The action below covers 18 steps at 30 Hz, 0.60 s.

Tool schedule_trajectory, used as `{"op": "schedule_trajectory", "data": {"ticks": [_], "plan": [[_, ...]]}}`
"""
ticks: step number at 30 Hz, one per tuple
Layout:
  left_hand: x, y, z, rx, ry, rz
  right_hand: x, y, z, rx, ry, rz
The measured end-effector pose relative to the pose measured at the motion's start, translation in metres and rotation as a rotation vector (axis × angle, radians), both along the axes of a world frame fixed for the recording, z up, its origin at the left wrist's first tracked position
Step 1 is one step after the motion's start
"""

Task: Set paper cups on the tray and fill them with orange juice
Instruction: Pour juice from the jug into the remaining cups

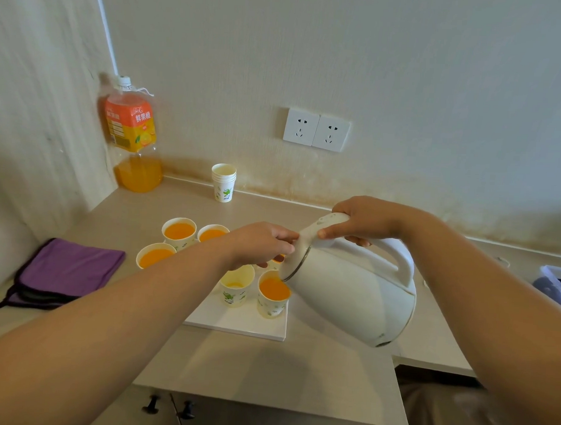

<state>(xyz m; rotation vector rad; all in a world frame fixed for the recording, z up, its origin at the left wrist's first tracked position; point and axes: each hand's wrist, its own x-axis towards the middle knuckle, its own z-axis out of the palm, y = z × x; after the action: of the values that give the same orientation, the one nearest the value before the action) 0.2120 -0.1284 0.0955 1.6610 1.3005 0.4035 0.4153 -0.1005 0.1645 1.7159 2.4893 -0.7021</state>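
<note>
Our right hand (365, 221) grips the handle of the white kettle (343, 289), thumb on the lid. Our left hand (258, 243) curls its fingers round the lid's front edge. The kettle is tilted, spout over the near-right cup (270, 303) on the white tray (235, 323); this cup holds orange juice near its rim. The neighbouring cup (235, 290), just left, holds a thin layer. Three full cups (179, 232) stand farther back. The juice bottle (133, 135) stands in the table (266, 366) corner.

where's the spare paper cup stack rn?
Head view, left of centre: the stack of paper cups stands at the back of the counter, right of the orange juice bottle and below-left of the wall sockets.
</note>
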Motion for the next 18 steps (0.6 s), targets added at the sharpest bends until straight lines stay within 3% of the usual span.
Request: {"op": "schedule_trajectory", "data": {"ticks": [18], "plan": [[0.001, 0.000, 0.005, -0.003, 0.006, -0.017, 0.017, 0.000, -0.011, 0.006, 0.106, -0.039]]}}
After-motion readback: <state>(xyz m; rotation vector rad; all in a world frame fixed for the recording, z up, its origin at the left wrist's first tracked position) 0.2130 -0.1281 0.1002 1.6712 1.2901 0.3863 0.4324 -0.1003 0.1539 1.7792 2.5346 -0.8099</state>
